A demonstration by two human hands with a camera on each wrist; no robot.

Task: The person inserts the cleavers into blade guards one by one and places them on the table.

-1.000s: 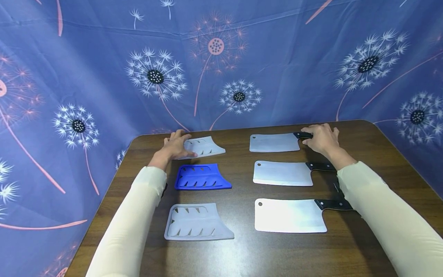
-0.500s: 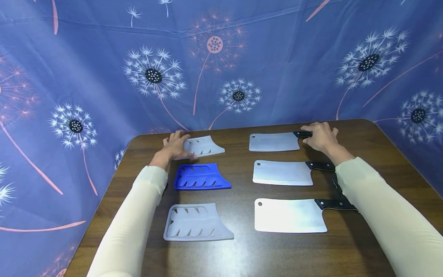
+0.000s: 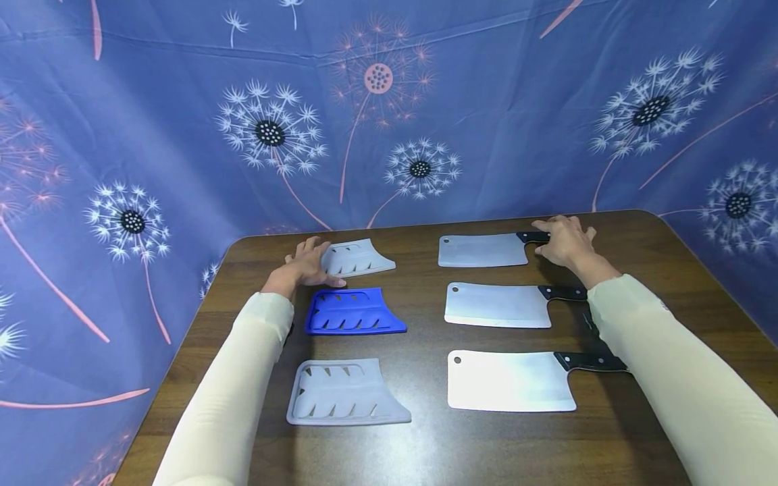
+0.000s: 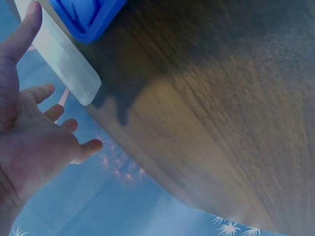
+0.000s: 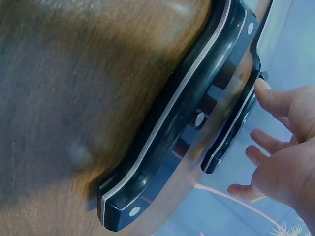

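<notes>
In the head view my left hand [image 3: 302, 263] is spread at the left end of the far white knife blade guard [image 3: 358, 258]. Its thumb sits just above the blue blade guard [image 3: 355, 312]. The left wrist view shows the fingers [image 4: 47, 92] apart, with nothing between them. My right hand [image 3: 566, 241] is at the black handle of the far cleaver [image 3: 482, 250]. There its thumb and forefinger pinch the handle from both sides, while the other fingers [image 5: 266, 142] stay off it. Part of the forefinger is hidden in the right wrist view.
A middle cleaver [image 3: 497, 305] and a near cleaver [image 3: 510, 381] lie below the far one, handles to the right. Another white blade guard [image 3: 346, 391] lies at the near left. All rest on a brown wooden table [image 3: 419, 445] before a blue dandelion-print cloth [image 3: 486, 101].
My left hand has let go of the far white blade guard; its thumb has swung down toward the blue one. The right hand stays at the far cleaver's handle.
</notes>
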